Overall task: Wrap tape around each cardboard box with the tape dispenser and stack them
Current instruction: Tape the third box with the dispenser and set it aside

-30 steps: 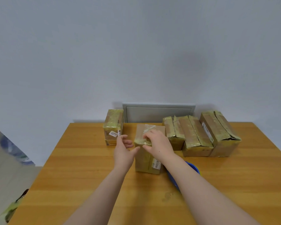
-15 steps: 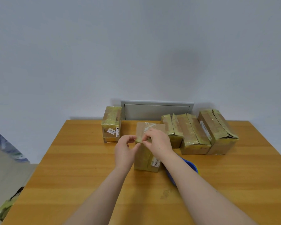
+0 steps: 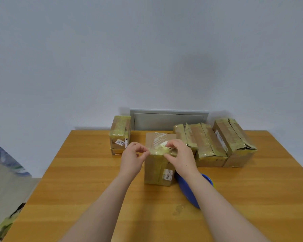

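Tape [image 3: 158, 151] pinched in fingers [image 3: 172, 144] of left hand [image 3: 132, 158] and right hand [image 3: 181, 158] atop box [image 3: 156, 169]; best pulled taut, pressed flat.

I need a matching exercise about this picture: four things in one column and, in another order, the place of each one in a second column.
Things: 1 tape dispenser; 2 grey panel; 3 tape strip; 4 lone box.
Places: A on the wall behind the table; B back left of the table; C on the middle box, pinched by the left hand and right hand; D partly under the right forearm.
Pairs: 1-D; 2-A; 3-C; 4-B.
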